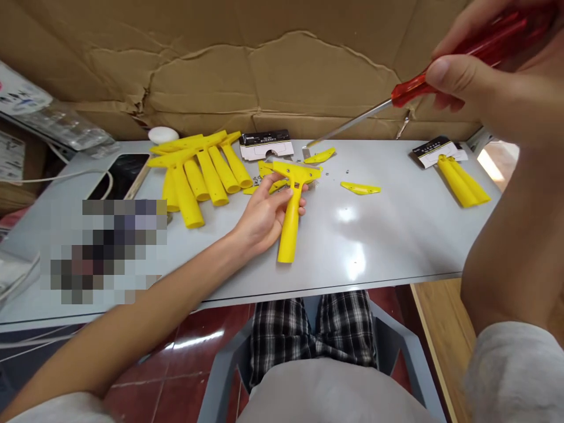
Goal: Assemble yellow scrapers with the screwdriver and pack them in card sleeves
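My left hand is closed around the neck of a yellow plastic scraper, its wide head up and its hollow handle pointing towards me. Two screws show in the head, and a thin blade edge sticks out along its top. Raised at the upper right, my right hand grips a screwdriver by its red handle. The metal shaft slants down to the left, its tip above the table near a yellow clamp piece. Small screws and more yellow pieces lie behind the scraper, partly hidden by it.
Several yellow scraper handles are heaped on the left, beside a phone. A blade box stands at the back. Another yellow piece lies right of centre. Two handles rest against packaging at the right. Cardboard backs the table.
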A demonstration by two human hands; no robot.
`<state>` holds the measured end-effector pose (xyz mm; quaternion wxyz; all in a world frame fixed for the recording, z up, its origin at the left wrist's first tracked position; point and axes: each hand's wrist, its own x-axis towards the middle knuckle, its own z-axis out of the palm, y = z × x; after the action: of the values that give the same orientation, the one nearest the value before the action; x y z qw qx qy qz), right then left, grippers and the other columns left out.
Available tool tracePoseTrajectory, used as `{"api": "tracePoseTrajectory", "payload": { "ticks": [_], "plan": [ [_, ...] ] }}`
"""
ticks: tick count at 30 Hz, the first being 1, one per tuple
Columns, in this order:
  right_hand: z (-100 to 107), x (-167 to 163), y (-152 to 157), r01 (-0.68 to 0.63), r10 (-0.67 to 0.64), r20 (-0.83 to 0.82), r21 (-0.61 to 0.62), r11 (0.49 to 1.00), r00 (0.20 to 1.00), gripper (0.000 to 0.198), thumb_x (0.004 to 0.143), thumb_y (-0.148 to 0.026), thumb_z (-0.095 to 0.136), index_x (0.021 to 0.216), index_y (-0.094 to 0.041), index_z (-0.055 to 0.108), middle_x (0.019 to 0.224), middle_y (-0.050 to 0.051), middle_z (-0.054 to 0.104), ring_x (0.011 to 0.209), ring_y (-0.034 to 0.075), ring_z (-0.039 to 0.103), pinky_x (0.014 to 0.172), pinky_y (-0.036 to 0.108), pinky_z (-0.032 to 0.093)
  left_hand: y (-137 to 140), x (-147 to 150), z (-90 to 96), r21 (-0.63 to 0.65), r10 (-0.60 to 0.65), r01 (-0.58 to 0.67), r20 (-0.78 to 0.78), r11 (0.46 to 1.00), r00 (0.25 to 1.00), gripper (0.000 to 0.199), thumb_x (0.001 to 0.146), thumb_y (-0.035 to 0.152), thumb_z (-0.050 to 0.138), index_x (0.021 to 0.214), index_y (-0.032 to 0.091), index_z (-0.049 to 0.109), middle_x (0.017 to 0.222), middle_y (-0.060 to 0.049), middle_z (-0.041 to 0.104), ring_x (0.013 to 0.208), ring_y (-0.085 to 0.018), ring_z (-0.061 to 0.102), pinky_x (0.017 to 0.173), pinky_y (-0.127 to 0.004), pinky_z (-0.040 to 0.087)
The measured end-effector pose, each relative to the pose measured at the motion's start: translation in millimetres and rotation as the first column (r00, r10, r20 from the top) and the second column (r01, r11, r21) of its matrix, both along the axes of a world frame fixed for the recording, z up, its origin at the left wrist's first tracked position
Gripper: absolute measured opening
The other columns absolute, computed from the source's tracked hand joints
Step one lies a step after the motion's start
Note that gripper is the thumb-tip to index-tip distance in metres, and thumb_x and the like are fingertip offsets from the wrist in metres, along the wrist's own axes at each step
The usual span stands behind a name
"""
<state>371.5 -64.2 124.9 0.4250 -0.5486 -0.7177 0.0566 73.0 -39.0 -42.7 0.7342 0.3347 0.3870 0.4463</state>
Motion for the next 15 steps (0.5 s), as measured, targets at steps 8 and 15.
{"api": "tracePoseTrajectory", "payload": {
  "ticks": [8,15],
  "plan": [
    [-105,64,43,0.153,-0.112,-0.353,0.09,0.984,0.929,0.036,0.081,-0.047,0.098,0.082,-0.019,0.076,0.065,0.001,0.069,0.055,0.013,0.065,0.05,0.029,0.05,8,2,0.3,-0.025,-0.056,0.057,0.012,0.998,0.998,0.03,0.091,0.007,0.066,0.118,0.018,0.063,0.107,-0.009,0.08,0.076,-0.018,0.072,0.078,-0.038,0.067],
    [-174,79,75,0.108,-0.129,-0.499,-0.07,0.992,0.857,0.047,0.078,-0.062,0.096,0.085,-0.021,0.074,0.067,0.002,0.071,0.058,0.015,0.067,0.053,0.031,0.055,9,3,3.8,-0.008,-0.065,0.065,-0.009,0.998,0.998,0.009,0.099,0.008,0.064,0.103,0.015,0.067,0.114,-0.014,0.082,0.084,-0.018,0.075,0.09,-0.041,0.068]
  ]
}}
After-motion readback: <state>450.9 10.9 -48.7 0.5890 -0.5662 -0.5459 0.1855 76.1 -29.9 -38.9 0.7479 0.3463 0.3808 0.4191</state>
